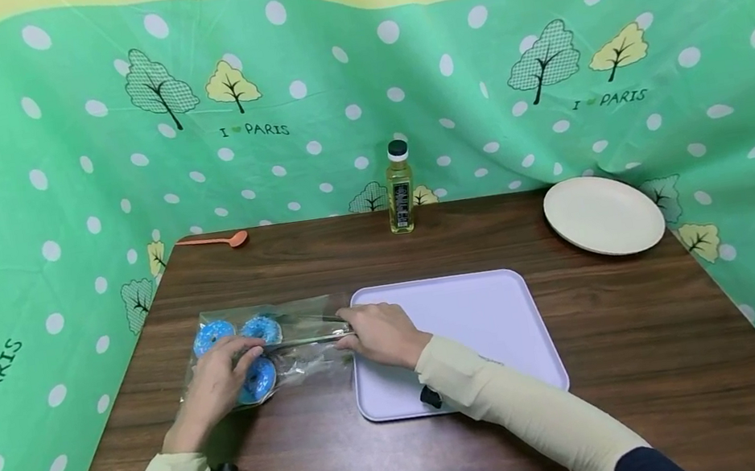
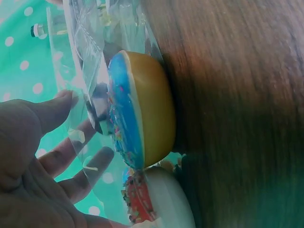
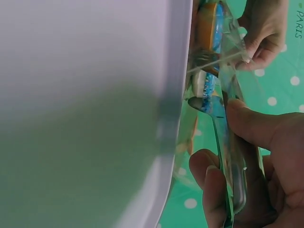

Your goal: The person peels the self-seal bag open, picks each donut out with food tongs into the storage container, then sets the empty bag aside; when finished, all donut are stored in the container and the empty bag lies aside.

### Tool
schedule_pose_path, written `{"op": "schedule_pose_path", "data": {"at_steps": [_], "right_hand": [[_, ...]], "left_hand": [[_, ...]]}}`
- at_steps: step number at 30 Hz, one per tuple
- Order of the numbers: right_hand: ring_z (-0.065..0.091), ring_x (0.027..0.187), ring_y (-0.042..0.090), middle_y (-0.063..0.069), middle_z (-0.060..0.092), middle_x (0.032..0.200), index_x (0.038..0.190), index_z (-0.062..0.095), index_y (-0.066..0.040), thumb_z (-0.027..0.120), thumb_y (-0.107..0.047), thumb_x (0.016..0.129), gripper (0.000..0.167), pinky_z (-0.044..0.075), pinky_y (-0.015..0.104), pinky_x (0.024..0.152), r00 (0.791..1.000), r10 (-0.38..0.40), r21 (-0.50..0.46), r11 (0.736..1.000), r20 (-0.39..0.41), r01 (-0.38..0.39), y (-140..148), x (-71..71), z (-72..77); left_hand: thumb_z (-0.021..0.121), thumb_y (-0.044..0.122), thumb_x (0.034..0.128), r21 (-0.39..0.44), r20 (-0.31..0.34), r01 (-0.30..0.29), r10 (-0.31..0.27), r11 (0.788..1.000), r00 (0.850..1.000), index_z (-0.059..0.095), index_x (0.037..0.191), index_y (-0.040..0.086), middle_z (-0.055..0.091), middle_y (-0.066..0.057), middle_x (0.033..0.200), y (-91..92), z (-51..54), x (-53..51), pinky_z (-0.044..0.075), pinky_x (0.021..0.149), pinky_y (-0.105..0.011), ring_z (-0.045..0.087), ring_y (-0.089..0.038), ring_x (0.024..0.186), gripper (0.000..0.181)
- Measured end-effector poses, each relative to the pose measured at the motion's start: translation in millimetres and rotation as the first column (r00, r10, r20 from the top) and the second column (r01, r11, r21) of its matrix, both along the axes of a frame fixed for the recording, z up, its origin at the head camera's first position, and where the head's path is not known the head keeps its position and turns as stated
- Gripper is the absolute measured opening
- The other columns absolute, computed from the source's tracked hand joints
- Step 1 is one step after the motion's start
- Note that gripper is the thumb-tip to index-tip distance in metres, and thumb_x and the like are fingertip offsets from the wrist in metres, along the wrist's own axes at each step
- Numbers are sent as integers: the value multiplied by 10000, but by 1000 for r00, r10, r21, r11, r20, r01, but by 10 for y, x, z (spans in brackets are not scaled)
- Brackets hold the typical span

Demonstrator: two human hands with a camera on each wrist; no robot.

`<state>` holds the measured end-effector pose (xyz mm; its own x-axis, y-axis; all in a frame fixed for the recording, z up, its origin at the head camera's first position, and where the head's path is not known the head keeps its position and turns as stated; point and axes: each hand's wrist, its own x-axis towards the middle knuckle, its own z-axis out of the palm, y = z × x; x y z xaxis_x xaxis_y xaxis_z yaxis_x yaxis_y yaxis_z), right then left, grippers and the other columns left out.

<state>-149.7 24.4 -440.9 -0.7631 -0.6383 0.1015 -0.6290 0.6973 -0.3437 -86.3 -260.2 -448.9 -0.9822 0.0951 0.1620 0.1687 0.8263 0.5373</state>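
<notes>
A clear plastic bag [image 1: 304, 310] lies on the table's left side with blue-iced, sprinkled doughnuts [image 1: 262, 329] inside. In the left wrist view, a blue doughnut [image 2: 154, 109] shows its tan side beside a red-topped doughnut [image 2: 137, 202]. My left hand [image 1: 213, 386] pinches the bag's upper film above the doughnuts. Metal tongs [image 3: 218, 133] are gripped in my right hand [image 1: 383, 334], thumb on one side and fingers on the other. Their tips point left into the bag, near the doughnuts. Whether they touch one, I cannot tell.
A lilac tray [image 1: 461, 304] lies under my right forearm, at the bag's right. An oil bottle [image 1: 399, 191] stands at the back, an orange spoon [image 1: 224, 240] at back left. A white oval plate [image 1: 604, 215] sits at back right against the patterned cloth.
</notes>
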Motion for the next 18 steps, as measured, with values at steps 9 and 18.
{"op": "schedule_pose_path", "data": {"at_steps": [9,18], "right_hand": [[692,813,194,44,717,983,1231,673,-70,697,-379,956,414,561,405,656,1000,5,-43,999,-8,-6,231,41,17],[536,625,111,-53,603,786,1080,691,-89,747,-353,921,313,466,340,537,999,-42,-79,996,7,42,444,81,31]], "left_hand": [[624,150,1016,26,17,-1,0,1000,1000,732,1134,40,671,-193,1175,-13,-14,-12,449,947,-599,592,-415,1139,195],[628,139,1013,27,5,7,-7,1000,1000,731,1116,26,679,-183,1127,-12,-7,0,442,908,-625,606,-408,1089,185]]}}
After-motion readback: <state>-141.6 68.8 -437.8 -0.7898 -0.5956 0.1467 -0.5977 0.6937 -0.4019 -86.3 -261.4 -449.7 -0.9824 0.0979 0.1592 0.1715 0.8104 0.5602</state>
